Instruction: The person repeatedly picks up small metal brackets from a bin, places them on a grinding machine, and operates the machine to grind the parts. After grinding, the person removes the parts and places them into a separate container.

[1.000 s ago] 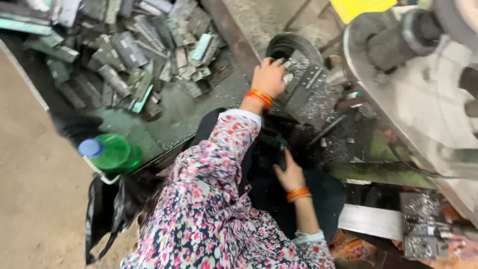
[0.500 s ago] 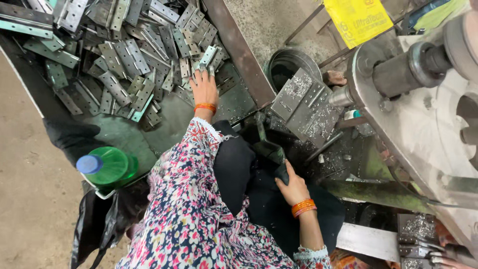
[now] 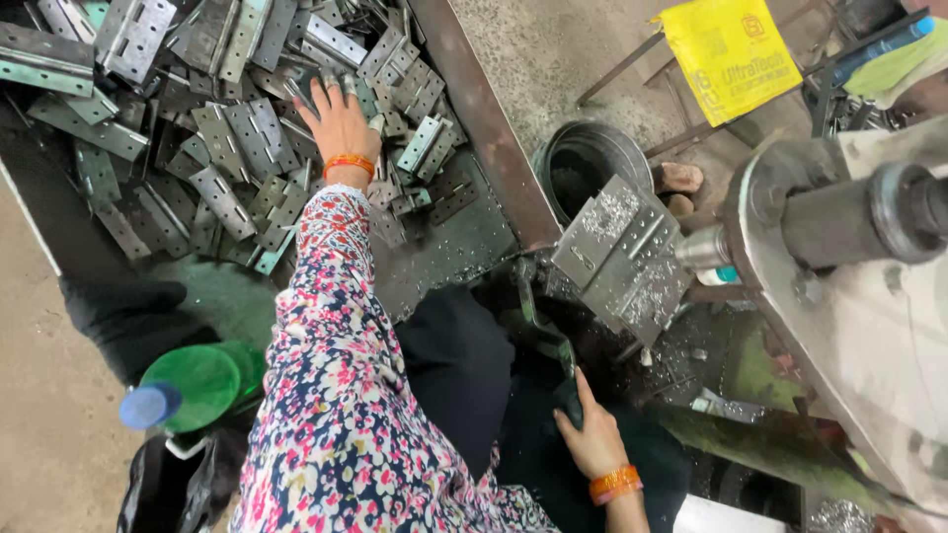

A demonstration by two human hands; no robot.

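Left hand spread flat, fingers closing on grey perforated steel hinge plates piled in tray's middle; right hand grips dark lever handle. Sharp edges could cut bare fingers.

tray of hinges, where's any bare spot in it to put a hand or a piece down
Bare floor of the tray shows at its near right corner, between the hinge pile and the rusty side rail. A second bare, greenish strip lies at the near edge, beside the green bottle. The far half, where the left hand reaches, is packed with hinges.
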